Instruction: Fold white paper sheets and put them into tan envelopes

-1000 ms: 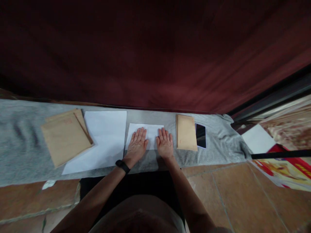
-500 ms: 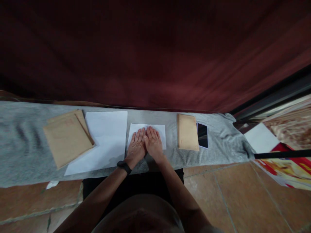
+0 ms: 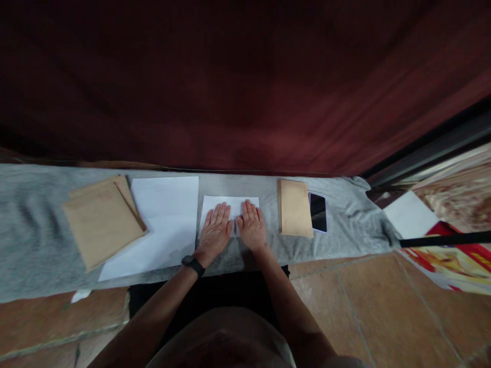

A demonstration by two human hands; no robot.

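- Dark red panel (image 3: 245, 102) fills your view beyond both hands.
- Grey cloth (image 3: 345, 220) spreads beneath them and out to either side.
- Brown floor tiles (image 3: 368, 296) show below the cloth, right of your right forearm.
- Large white paper (image 3: 169, 220) lies left of your left hand, partly under brown envelopes (image 3: 103, 225).
- Red-and-yellow package (image 3: 456, 266) sits far right of your right hand, its lettering too blurred to read.
- Small white paper (image 3: 235, 207) lies under your left hand (image 3: 215, 230) and right hand (image 3: 252, 225), both open, palms down, slightly apart.
- Smaller brown envelopes (image 3: 296, 209) rest right of your right hand; their reddish mark is illegible.
- Phone (image 3: 318, 212), screen dark, lies just past those.
- Black wristband (image 3: 193, 265) circles your left wrist.
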